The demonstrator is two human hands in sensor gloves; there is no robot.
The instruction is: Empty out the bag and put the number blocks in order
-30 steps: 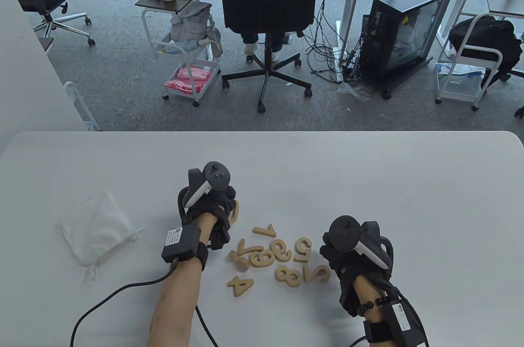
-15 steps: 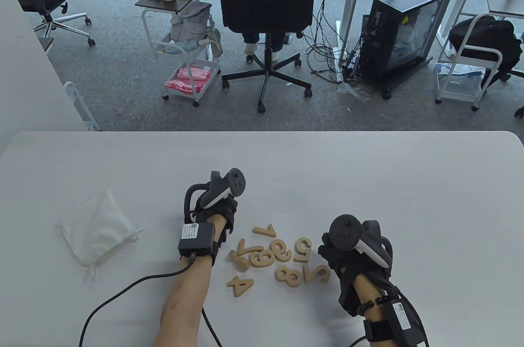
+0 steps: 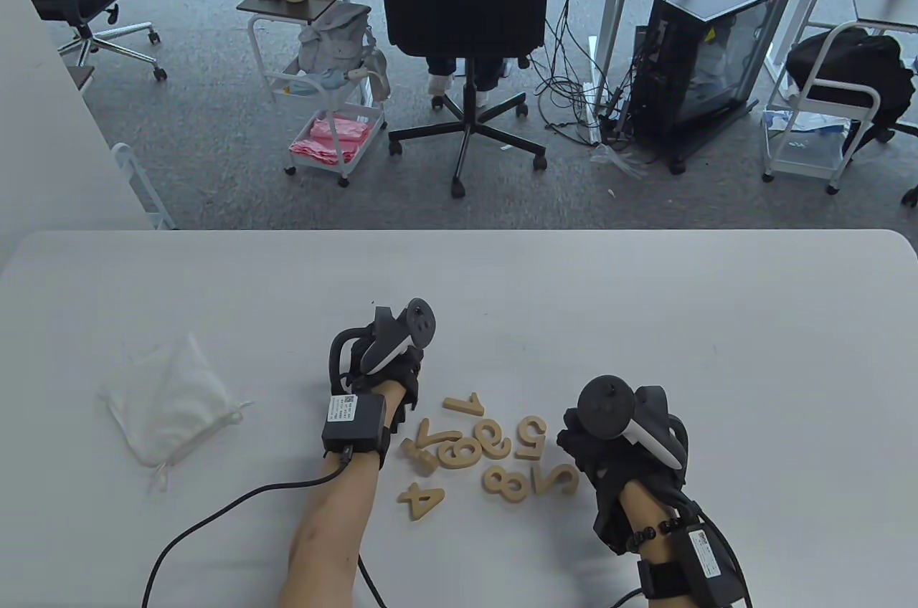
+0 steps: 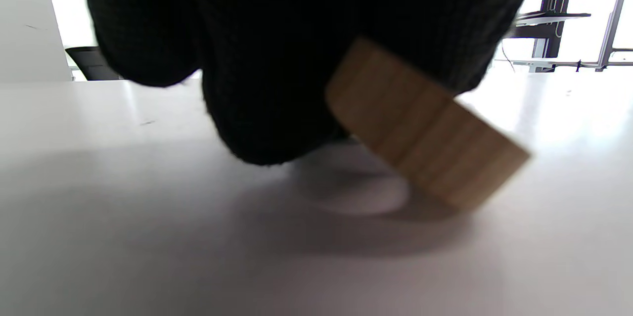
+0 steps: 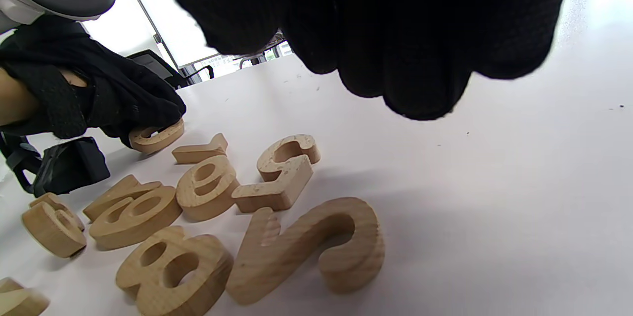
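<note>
The left hand (image 3: 380, 378) curls its gloved fingers round a pale rounded wooden number block (image 4: 425, 128), tilted, one edge at or near the white table (image 3: 645, 307); which digit it is cannot be told; the heap of wooden number blocks (image 3: 488, 454) lies just right of that grip, the empty white cloth bag (image 3: 168, 404) well to its left; the right hand (image 3: 620, 450) hangs loosely curled and holds nothing, just beside the curved block at the heap's right end. The shallow pinch could let the block slip and knock its neighbours.

left hand (image 3: 380, 378) drawn nearer and rolled rightward, covering the curved block (image 4: 425, 123) it grips
</note>
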